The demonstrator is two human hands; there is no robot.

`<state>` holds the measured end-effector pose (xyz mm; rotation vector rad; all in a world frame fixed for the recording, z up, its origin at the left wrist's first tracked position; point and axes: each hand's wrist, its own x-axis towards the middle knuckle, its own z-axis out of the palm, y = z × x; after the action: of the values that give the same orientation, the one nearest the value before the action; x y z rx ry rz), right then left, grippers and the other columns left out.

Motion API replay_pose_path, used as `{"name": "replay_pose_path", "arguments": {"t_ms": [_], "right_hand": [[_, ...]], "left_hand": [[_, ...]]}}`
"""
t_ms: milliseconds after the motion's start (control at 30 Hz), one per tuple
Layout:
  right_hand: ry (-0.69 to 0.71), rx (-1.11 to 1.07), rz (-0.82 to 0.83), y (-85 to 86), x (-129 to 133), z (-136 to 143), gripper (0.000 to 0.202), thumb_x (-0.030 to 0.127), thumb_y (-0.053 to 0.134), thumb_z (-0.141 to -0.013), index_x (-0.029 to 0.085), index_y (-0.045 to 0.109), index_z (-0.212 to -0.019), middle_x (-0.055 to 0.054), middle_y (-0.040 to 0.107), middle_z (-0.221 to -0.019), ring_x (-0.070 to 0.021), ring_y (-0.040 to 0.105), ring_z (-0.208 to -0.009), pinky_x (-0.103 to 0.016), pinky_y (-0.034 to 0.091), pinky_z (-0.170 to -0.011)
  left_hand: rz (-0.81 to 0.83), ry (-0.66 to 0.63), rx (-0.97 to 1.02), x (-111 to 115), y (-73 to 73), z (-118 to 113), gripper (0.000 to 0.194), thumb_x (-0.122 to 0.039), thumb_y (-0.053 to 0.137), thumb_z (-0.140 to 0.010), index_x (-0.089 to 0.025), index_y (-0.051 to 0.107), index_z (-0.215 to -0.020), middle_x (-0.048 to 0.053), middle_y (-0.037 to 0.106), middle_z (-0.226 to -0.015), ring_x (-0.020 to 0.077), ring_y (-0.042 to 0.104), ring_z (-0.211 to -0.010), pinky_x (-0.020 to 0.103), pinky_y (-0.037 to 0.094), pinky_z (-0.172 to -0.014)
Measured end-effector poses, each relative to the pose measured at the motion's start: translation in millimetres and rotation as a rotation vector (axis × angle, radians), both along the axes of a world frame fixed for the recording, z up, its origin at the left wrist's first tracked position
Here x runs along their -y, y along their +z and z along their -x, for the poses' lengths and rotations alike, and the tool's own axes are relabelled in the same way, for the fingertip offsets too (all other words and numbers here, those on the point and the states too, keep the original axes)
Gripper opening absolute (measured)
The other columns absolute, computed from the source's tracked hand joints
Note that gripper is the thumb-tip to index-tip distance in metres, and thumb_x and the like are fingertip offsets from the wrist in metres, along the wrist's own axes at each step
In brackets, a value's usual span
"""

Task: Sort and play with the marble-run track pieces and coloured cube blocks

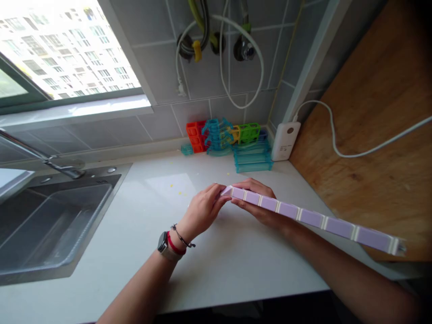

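Note:
A long, straight snake puzzle (pixel 286 210) of lilac segments with white joints slants from the middle of the view down to the right, raised above the counter. Its wedge-shaped end is pinched between the thumb and fingers of my left hand (pixel 201 208). Just right of that, my right hand (pixel 258 198) grips the same strip, thumb below and fingers above. The rest of the strip extends back over my right forearm to its far end near the right side. My palms and some fingertips are hidden.
A white counter (pixel 135 234) lies below, with a steel sink (pixel 74 265) and faucet (pixel 64 168) at left. Clear blue, red, yellow and green plastic pieces (pixel 253 157) stand by the wall. A white power bank (pixel 285 141) with a cable leans beside a wooden board (pixel 364 135).

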<state>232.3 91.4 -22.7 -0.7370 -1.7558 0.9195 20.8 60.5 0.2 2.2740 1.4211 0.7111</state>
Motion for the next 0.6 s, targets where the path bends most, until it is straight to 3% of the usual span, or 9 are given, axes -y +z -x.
{"name": "replay_pose_path", "arguments": {"t_ms": [600], "right_hand": [[-0.039,0.032,-0.138,7.4,3.6,-1.9,0.019,0.037,0.076,-0.088,0.025,0.076,-0.103,-0.005,0.073,-0.092,-0.0207,0.067,-0.082,-0.033,0.053,-0.075]], "left_hand": [[-0.016,-0.063,0.036,0.5,-0.2,-1.3,0.021,-0.037,0.044,-0.107,-0.021,0.056,-0.110,0.006,0.063,-0.100,0.0184,0.059,-0.084,0.030,0.047,-0.075]]}}
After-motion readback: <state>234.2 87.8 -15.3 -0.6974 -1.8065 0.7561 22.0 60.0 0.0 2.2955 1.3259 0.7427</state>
